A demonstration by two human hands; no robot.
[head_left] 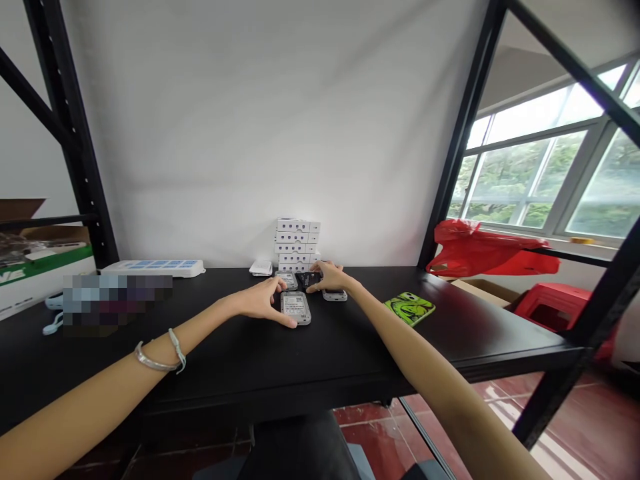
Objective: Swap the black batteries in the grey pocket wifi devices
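Head view — box stack point(294, 247) behind grey device point(296, 308), phone point(410, 308) right.

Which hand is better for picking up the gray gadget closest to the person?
Probably the left hand: its thumb is right by the front gadget's near edge. The right hand is farther back, beside another gadget.

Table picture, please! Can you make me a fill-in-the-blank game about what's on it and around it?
1. The left hand has its ____ at the near end of the labelled device.
2. The green patterned phone case lies to the ____ of the right hand.
3. The table is coloured ____.
4. The crumpled plastic bag is coloured ____.

Missing words: thumb; right; black; red.
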